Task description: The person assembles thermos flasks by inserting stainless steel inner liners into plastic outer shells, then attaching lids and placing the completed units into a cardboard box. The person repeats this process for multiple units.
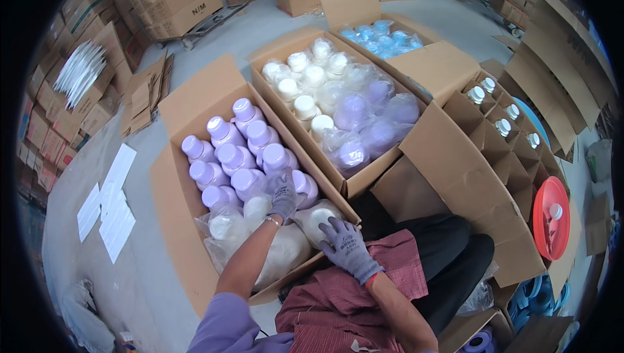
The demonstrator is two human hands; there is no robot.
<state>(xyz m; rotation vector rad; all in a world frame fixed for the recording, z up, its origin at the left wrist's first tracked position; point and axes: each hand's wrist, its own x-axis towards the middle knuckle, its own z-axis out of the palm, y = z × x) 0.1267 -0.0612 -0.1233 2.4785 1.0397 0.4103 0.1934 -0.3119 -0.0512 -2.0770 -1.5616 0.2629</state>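
Note:
My left hand [284, 196], in a grey glove, reaches into the near-left carton [170, 190] among lavender bottles [245, 181] with lids. Its fingers are drawn together and point down between a lavender bottle and clear plastic; what they grip is hidden. My right hand [346, 246], also gloved, lies at the carton's near right corner. Its fingers are spread against a white bottle [317, 222] wrapped in clear plastic. More bagged white bottles [279, 254] fill the carton's near end, beneath my left forearm.
A second carton [263, 79] holds bagged white and lavender bottles; light-blue ones [382, 40] sit in another behind. At right stands a divided carton [478, 142] with several white-capped bottles and a red basin [551, 218]. White sheets [117, 190] lie on the floor. Stacked cartons [175, 5] rise behind.

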